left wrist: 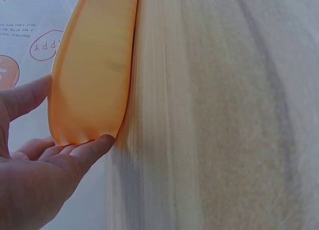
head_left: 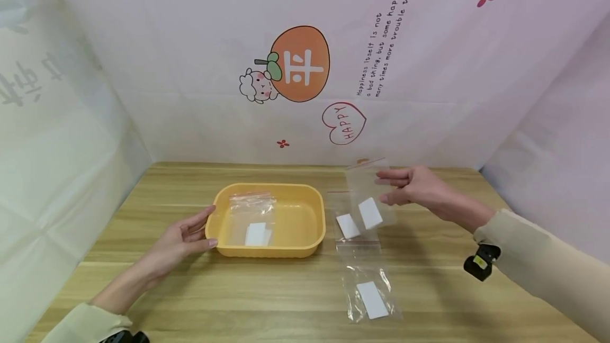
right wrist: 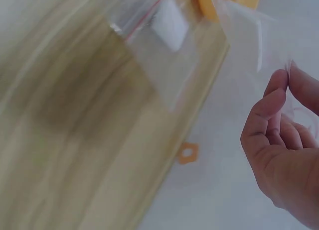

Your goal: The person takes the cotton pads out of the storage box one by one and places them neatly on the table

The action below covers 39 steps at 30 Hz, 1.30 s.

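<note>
My left hand [head_left: 173,245] holds the left end of a yellow plastic bin [head_left: 268,251], its fingers and thumb spread around the end wall. In the bin's left half lies a clear zip bag [head_left: 238,224] with white cards [head_left: 257,234] in it. To the right of the bin, my right hand [head_left: 421,188] pinches the edge of another clear zip bag [right wrist: 244,41] between thumb and fingertips, off the table. One white card [head_left: 370,213] sits in the lower part of that held bag.
Below the held bag, a zip bag with a white card [head_left: 348,226] lies on the wooden table [head_left: 267,295]. Nearer the front is a further zip bag with a white card [head_left: 373,299]. Printed white cloth [head_left: 190,68] stands behind and along both sides.
</note>
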Motion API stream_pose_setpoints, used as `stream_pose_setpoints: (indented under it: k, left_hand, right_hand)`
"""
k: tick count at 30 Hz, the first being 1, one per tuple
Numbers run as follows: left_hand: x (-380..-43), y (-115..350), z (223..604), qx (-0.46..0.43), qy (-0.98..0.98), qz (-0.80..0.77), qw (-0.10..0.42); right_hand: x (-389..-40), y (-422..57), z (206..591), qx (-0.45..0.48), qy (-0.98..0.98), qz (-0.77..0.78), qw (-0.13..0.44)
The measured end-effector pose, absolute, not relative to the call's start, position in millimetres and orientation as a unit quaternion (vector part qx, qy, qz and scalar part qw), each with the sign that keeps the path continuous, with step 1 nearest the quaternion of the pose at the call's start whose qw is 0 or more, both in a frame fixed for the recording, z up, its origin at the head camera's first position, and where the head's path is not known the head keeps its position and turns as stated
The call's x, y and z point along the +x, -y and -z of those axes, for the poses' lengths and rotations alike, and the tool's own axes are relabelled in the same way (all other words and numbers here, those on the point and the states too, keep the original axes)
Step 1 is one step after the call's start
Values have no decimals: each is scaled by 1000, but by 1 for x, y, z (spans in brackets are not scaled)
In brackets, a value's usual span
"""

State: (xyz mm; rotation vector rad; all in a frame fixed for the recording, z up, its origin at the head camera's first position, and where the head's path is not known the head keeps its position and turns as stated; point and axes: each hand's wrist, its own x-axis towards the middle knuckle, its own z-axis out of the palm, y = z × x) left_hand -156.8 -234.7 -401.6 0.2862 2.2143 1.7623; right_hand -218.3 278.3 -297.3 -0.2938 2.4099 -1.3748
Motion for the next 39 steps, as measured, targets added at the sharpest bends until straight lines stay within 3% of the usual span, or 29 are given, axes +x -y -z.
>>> stream_pose_setpoints:
  k: [13, 39]
  left_hand:
    - [-154, 234, 397, 101, -769, -615, 144]
    - [-157, 233, 399, 91, -768, -618, 145]
  right_hand:
    - [-233, -315, 340, -75, -835, 502, 211]
    - [-243, -328, 381, -86, -916, 366, 140]
